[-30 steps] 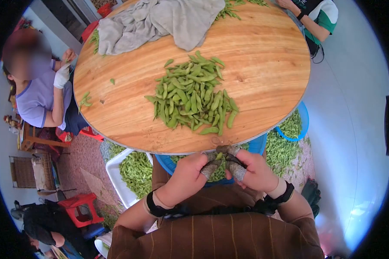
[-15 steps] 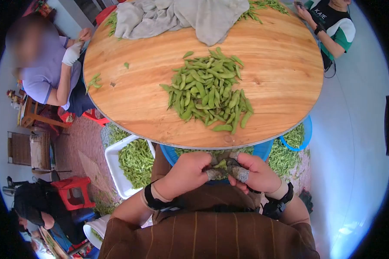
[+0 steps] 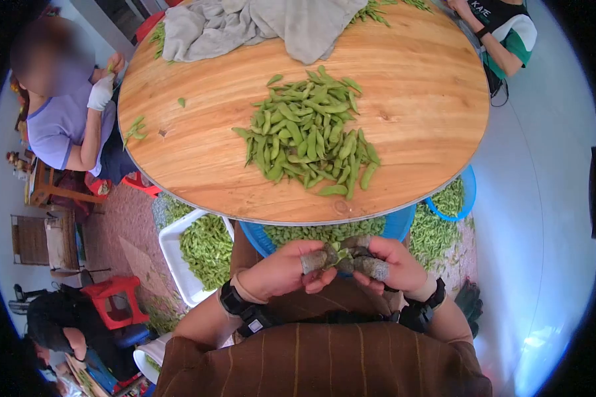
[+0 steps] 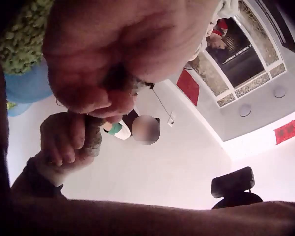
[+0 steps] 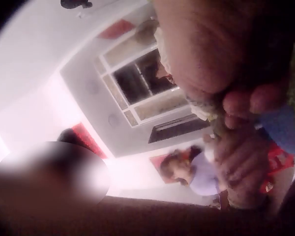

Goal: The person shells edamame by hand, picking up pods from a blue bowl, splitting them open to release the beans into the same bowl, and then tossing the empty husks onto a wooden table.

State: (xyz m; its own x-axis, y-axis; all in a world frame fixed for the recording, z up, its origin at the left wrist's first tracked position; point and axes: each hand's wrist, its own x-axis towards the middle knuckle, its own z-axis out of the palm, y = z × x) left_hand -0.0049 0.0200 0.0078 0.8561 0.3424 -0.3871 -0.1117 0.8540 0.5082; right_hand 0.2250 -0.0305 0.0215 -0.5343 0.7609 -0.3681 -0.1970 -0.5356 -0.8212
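Observation:
Both hands meet over a blue basin (image 3: pixel 398 225) at the near table edge in the head view. A green pod (image 3: pixel 338 251) is pinched between them, its far part hidden by the fingers. The left hand (image 3: pixel 286 268) has grey wrapping on its thumb and forefinger and curls round the pod's left side. From the right, the right hand (image 3: pixel 397 266), wrapped in grey the same way, pinches it too. In the left wrist view the left hand (image 4: pixel 123 49) covers the pod. Beyond the basin, a heap of green pods (image 3: pixel 304 132) lies on the wooden table (image 3: pixel 430 99).
A grey cloth (image 3: pixel 225 30) lies at the table's far side. A white tray (image 3: pixel 172 255) of green pieces stands on the floor at left, a blue tub (image 3: pixel 469 192) at right. A person in lilac (image 3: pixel 59 129) sits at left, another person (image 3: pixel 503 40) at far right.
The hands stay together, and the left fingers have spread a little below the pod. The head view has shifted, showing more of the blue basin than one second ago.

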